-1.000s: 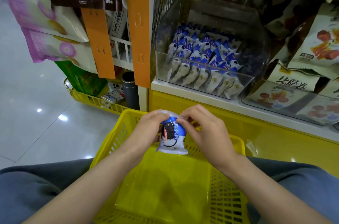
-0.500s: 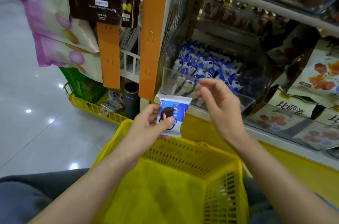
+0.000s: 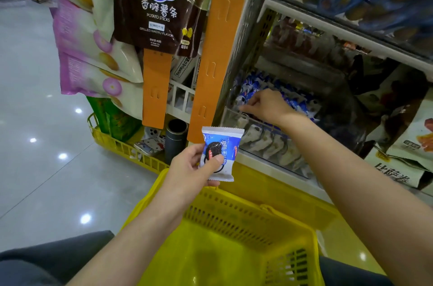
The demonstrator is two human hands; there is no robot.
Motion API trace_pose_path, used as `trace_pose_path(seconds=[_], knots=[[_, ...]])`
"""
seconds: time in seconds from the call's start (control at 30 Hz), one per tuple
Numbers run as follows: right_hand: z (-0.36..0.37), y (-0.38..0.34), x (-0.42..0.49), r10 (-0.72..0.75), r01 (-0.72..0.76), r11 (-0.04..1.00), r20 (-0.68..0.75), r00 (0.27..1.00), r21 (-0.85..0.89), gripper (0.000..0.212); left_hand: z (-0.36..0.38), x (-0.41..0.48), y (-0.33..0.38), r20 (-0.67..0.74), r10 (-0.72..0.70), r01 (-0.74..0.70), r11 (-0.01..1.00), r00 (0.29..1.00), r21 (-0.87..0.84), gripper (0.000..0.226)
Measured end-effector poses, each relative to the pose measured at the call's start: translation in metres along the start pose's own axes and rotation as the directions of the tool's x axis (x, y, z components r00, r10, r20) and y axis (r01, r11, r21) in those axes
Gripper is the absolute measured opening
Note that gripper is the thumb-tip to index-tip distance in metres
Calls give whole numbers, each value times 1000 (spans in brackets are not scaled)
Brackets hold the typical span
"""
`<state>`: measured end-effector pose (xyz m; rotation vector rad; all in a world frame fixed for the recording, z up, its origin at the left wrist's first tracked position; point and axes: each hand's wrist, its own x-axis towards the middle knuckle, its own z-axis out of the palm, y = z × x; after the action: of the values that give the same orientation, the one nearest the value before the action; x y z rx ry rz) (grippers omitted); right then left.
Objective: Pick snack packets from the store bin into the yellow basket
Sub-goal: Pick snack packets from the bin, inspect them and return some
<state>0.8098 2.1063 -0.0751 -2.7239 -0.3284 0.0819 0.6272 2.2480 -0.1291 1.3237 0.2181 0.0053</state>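
Observation:
My left hand [image 3: 188, 174] holds a blue and white cookie packet [image 3: 226, 143] upright between thumb and fingers, just above the far rim of the yellow basket [image 3: 236, 206] on my lap. My right hand [image 3: 262, 104] reaches over the front wall of the clear store bin [image 3: 283, 157] on the shelf. Its fingers point down among the blue and white packets [image 3: 297, 103] inside. Whether they have closed on one is hidden. The basket's visible floor is bare.
An orange shelf post [image 3: 214, 56] stands just left of the bin. Hanging snack bags [image 3: 159, 2] crowd the upper left. A second yellow basket [image 3: 121, 143] sits on the floor. Larger snack packs [image 3: 403, 168] lie to the right of the bin.
My right hand let go of the packet and moved up and forward into the bin. My left hand kept the packet and lifted it slightly above the basket rim.

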Motion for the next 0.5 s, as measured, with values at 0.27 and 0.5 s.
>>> trace_pose_path(seconds=[0.27,0.5], knots=[[-7,-9,7,117,-123,992,138,983,34,33,3,-6,5,-1,-3,3,999,1000,-52,25],[-14,-6,-24,75,-24,912,-110,991,410,31,3,-8,10,7,21,-20,998,1000,-54,21]])
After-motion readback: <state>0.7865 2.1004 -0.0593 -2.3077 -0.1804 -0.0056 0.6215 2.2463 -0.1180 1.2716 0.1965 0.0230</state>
